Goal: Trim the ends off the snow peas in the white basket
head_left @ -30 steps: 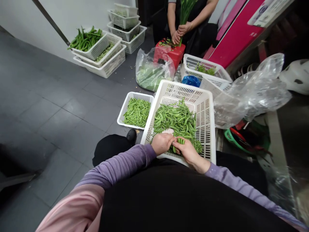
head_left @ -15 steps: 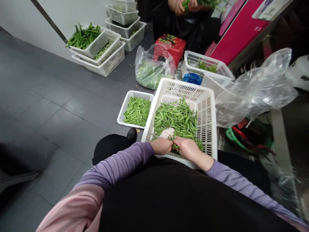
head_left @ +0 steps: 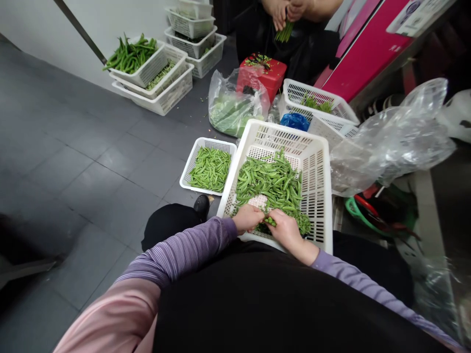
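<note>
A large white plastic basket (head_left: 325, 191) stands against my lap, with green pea pods (head_left: 274, 179) spread over its bottom. My right hand (head_left: 286, 229) is closed around a few pea pods (head_left: 270, 221) at the basket's near side. Beside it, my left hand (head_left: 248, 217) is pinched, its fingertips close to the ends of those pods. Whatever lies between the left fingertips is too small to make out. Small green trimmings lie under and around both hands. To the left, a smaller white basket (head_left: 183, 180) holds more pea pods.
Stacked white baskets (head_left: 172, 93) with green peppers stand at the left wall, with another stack (head_left: 206, 63) behind. A clear bag of green vegetables (head_left: 235, 115), a red stool (head_left: 270, 78) and a plastic bag (head_left: 397, 142) surround the basket. Across, a person's hands (head_left: 287, 11) hold green stems.
My hands have drawn slightly apart, the right one shifting a little, with pods still in it. The other person's green bunch has turned to point downward. The view has shifted slightly.
</note>
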Motion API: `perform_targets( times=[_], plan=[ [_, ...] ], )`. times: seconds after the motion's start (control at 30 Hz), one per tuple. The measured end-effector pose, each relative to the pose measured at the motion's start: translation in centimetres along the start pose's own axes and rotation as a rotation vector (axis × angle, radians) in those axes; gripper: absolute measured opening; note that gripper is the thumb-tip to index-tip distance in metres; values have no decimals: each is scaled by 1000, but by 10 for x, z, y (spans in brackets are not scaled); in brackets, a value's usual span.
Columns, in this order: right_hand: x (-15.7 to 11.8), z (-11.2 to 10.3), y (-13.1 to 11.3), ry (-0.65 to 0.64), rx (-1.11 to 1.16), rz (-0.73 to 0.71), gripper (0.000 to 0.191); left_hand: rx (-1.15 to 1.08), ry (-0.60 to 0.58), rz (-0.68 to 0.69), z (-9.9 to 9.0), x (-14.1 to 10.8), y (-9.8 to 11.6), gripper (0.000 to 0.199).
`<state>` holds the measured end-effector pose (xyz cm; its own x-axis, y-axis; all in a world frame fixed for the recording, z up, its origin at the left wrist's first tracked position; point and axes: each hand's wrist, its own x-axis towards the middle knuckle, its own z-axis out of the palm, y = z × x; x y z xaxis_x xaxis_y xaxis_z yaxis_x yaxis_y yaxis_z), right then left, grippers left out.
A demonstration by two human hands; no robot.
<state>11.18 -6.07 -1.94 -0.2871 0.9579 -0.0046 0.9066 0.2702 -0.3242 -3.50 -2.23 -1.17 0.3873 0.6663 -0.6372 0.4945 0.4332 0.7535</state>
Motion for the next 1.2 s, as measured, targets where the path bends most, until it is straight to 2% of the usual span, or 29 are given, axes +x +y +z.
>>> perform_targets(
  times=[0.07, 0.13, 0.2, 0.27, 0.33, 0.4, 0.43, 0.5, 0.57, 0.63, 0.7, 0.73, 0.8, 0.87, 0.9, 0.93, 1.0, 1.1, 1.17, 1.2],
  plan=[
    [-2, 0, -2, -38, -81, -44, 10, -11, 7, -29, 4, 0, -1, 16],
    [1, -2, -5, -86, -149, -46, 10, 121, 78, 23, 4, 1, -2, 18],
    [8, -5, -7, -150, -181, -18, 12, 360, 172, 166, 0, 3, -4, 19],
    [15, -8, -5, -224, -143, -11, 12, 611, 181, 347, -6, 4, -5, 19],
    [20, -11, 0, -294, -5, -41, 9, 784, 90, 495, -11, 4, -6, 20],
    [23, -16, 7, -348, 209, -49, 9, 854, 9, 610, -14, 3, -6, 21],
    [23, -17, 10, -362, 322, -19, 10, 850, 9, 656, -14, 2, -6, 20],
    [24, -19, 12, -351, 530, 102, 13, 783, 83, 686, -12, 1, -5, 18],
    [24, -17, 8, -280, 713, 261, 18, 671, 203, 593, -8, 2, -4, 20],
    [24, -13, 1, -163, 887, 405, 22, 539, 253, 412, -5, 5, -6, 25],
    [26, -11, -3, -11, 1063, 503, 25, 449, 173, 242, -4, 10, -10, 28],
    [27, -11, -1, 68, 1158, 536, 25, 451, 108, 199, -3, 12, -12, 28],
    [32, -14, 12, 257, 1350, 610, 25, 578, 28, 210, -3, 15, -18, 24],
    [38, -21, 35, 450, 1491, 708, 24, 781, 20, 291, -3, 17, -22, 22],
    [41, -24, 47, 506, 1515, 752, 24, 860, 19, 325, -3, 17, -24, 23],
    [45, -25, 58, 511, 1492, 779, 24, 911, 6, 345, -4, 17, -25, 23],
    [52, -22, 72, 368, 1272, 767, 23, 951, -36, 360, -4, 16, -25, 23],
    [63, -1, 74, 33, 569, 628, 23, 990, -46, 364, -3, 14, -22, 26],
    [69, 18, 67, -126, 118, 519, 24, 1010, -37, 352, -2, 13, -19, 36],
    [72, 26, 63, -185, -37, 468, 24, 1013, -38, 343, -2, 12, -17, 42]
  ],
)
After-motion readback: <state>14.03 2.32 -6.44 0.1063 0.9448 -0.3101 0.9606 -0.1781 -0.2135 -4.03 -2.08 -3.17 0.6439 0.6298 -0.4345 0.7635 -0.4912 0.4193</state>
